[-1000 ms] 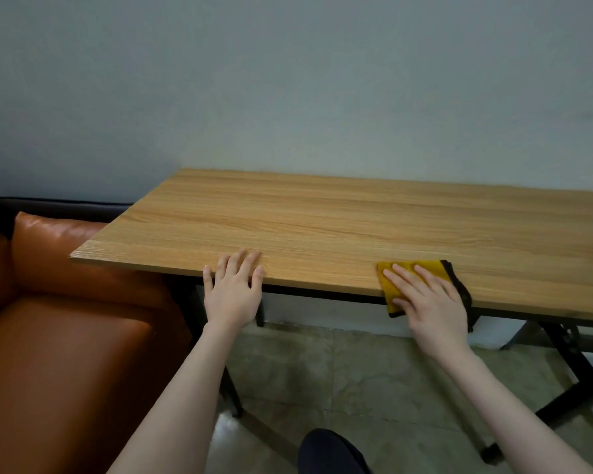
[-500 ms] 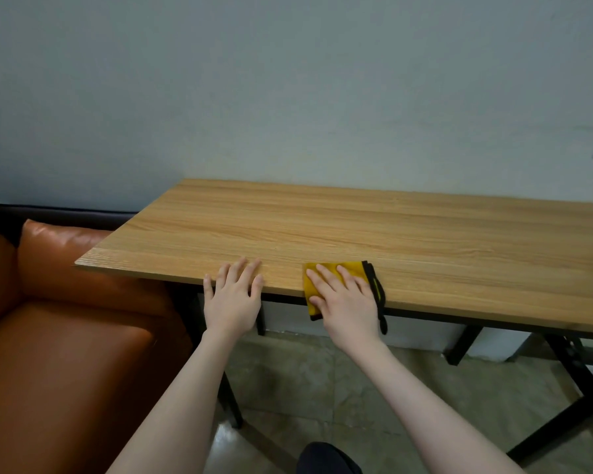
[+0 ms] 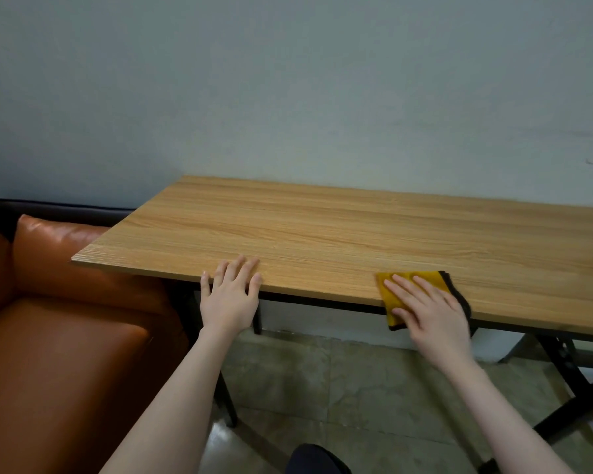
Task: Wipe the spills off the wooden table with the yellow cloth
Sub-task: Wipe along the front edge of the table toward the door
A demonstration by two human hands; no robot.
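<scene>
The wooden table (image 3: 339,230) runs along the wall, its near edge crossing the middle of the view. A folded yellow cloth (image 3: 389,295) with a dark trim lies at that near edge, partly hanging over it. My right hand (image 3: 432,309) presses flat on the cloth with fingers spread, covering most of it. My left hand (image 3: 231,294) rests flat on the table's near edge further left, fingers apart, holding nothing. I make out no spill on the wood.
An orange leather sofa (image 3: 59,336) stands at the left, right beside the table's left end. Black table legs (image 3: 569,371) stand below on a tiled floor (image 3: 339,388). A plain wall rises just behind the table.
My right hand slid the cloth left along the near edge toward my left hand, then back right to where it is now. The left hand stayed in place.
</scene>
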